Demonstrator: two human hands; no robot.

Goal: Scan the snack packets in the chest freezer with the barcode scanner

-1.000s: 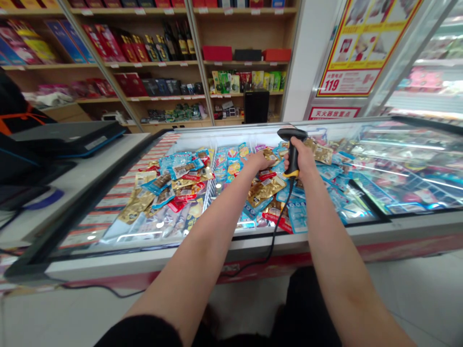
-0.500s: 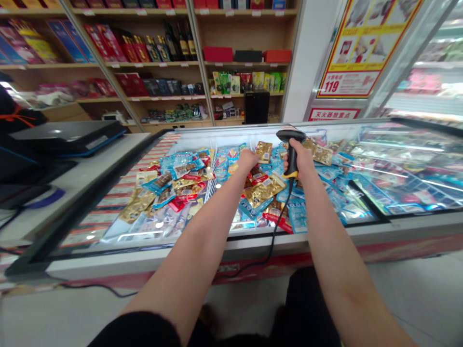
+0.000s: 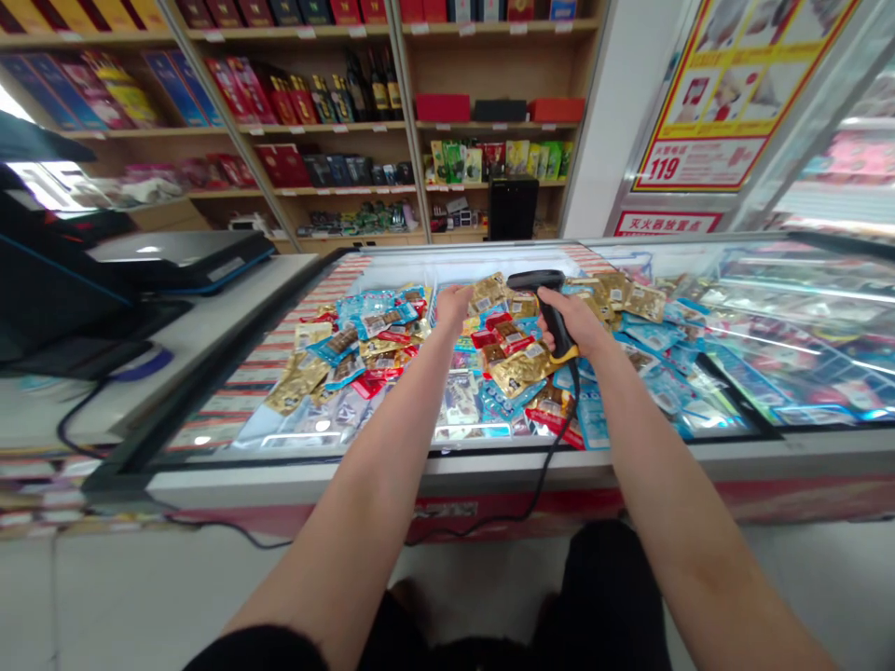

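Simply put: right hand [image 3: 570, 321] grips a barcode scanner [image 3: 535, 279], left hand [image 3: 453, 306] open at the snack packets [image 3: 521, 369]

The right hand wraps fully around the scanner's pistol handle, thumb along its side, so the black head juts out clear of the fingers over the pile. Its black cable [image 3: 559, 447] drops from the yellow butt and over the front of the chest freezer [image 3: 447, 473], with enough slack for the hand to reach in. The left hand is open, palm down, at the top of the heap and seems to hold nothing. Gold and blue packets lie loose in the freezer, right under and between the hands, and thin out towards its front. Glass covers the freezer's right side, which would leave the left side open for reaching in. To the left, a laptop [image 3: 182, 256] sits on a white table [image 3: 210, 321]; wooden shelves [image 3: 489, 126] of boxed goods and bottles stand beyond.
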